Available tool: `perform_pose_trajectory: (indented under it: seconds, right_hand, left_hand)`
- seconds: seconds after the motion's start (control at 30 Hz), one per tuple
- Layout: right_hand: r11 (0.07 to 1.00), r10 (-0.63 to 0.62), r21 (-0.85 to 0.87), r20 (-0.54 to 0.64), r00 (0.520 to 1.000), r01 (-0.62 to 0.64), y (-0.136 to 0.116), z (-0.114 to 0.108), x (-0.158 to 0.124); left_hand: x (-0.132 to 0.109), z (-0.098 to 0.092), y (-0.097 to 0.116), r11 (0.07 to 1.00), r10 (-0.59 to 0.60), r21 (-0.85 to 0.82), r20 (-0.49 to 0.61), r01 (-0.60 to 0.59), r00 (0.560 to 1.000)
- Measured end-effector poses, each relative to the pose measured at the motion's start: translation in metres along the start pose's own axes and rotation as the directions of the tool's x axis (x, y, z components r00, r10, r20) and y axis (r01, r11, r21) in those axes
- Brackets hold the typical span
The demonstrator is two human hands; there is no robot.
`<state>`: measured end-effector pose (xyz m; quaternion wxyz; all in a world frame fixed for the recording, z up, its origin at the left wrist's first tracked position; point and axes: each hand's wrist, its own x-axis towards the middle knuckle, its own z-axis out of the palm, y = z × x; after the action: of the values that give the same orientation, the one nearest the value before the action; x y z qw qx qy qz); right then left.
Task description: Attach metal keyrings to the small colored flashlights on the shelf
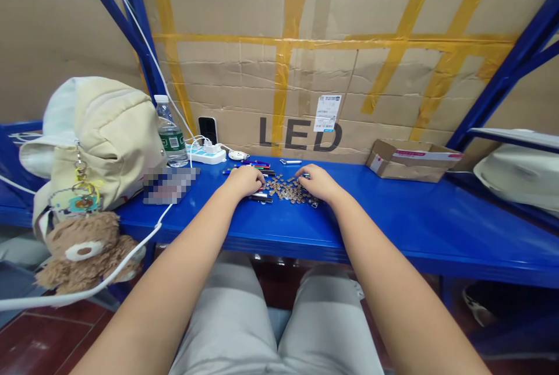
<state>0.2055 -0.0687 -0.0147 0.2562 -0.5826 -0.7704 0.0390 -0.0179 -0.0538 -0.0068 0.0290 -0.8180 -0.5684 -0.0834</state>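
The heap of small brown parts (pixel 286 190) lies toward the worktop's (pixel 393 220) back edge, between our hands: left hand (pixel 247 180) curled at its left rim, right hand (pixel 317 183) curled onto its right; what either grips, we cannot tell.

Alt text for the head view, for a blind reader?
The left hand and right hand touch a pile of small metal parts on a blue shelf; a backpack and water bottle stand at left.
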Motion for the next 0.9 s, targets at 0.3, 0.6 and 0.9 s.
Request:
perform_pose_trajectory:
  seconds: [0.3,0.6,0.9]
  right_hand:
    - [0.999,-0.021,0.025,-0.001,1.000,0.022,0.000,-0.002,0.000]
    - [0.999,-0.016,0.033,0.014,1.000,0.015,-0.003,-0.004,-0.001]
    - [0.999,-0.038,0.037,0.012,0.999,0.038,0.001,0.001,0.002]
  left_hand:
    - [0.018,0.009,-0.009,0.991,0.058,-0.118,-0.048,-0.063,0.997]
    - [0.022,0.013,-0.010,0.974,0.148,-0.169,-0.035,-0.152,0.988]
    - [0.015,0.011,-0.007,0.963,0.134,-0.223,-0.090,-0.152,0.987]
